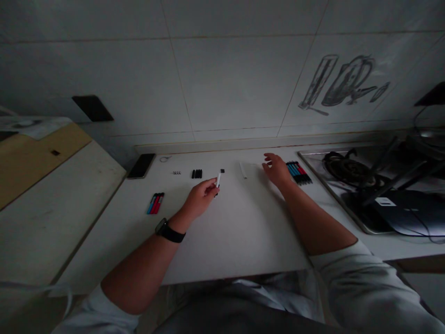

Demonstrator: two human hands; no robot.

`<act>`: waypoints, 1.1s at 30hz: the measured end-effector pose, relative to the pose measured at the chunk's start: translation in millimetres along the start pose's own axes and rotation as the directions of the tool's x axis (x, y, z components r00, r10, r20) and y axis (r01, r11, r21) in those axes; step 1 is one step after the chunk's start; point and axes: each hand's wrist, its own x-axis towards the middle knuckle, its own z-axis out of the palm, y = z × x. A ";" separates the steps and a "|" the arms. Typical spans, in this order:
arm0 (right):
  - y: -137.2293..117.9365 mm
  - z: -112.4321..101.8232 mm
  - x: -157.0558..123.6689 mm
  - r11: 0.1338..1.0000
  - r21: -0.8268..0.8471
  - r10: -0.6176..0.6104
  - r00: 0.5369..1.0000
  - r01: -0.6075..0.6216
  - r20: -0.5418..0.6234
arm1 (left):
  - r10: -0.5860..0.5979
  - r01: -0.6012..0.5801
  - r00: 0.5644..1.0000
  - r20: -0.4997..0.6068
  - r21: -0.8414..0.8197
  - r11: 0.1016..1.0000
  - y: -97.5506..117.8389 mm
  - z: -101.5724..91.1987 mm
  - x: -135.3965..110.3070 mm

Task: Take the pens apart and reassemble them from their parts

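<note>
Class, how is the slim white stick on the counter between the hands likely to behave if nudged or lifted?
The slim white stick is probably light, being so thin. It lies straight, so it seems stiff rather than floppy. With nothing visibly holding it on the flat counter, it might slide or roll.

Two hands are over one desk point(236, 236): one left hand point(200, 198) and one right hand point(277, 170). One white pen piece point(218, 178) is in the left hand; one white strip point(243, 170) lies between the hands. Beyond the left hand are one small black block point(222, 170), what look like four black caps point(196, 174), and several springs point(177, 172) too small to count surely. Three coloured barrels point(155, 203) lie left of it. Beside the right hand, the pens point(299, 172) are packed too tightly to number.
</note>
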 end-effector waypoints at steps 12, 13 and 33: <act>19.2 13.0 4.5 0.949 -0.314 0.027 0.987 0.024 0.159 | 0.032 -0.038 0.998 0.053 0.122 0.992 7.9 1.0 -2.9; 19.6 12.2 5.2 0.946 -0.323 0.036 0.988 0.016 0.152 | 0.030 -0.037 0.998 0.059 0.124 0.992 8.3 1.2 -3.0; -8.0 -6.9 -4.8 0.993 -0.096 -0.054 0.981 0.073 0.188 | 0.066 -0.076 0.996 0.055 0.221 0.972 10.9 -2.6 -4.2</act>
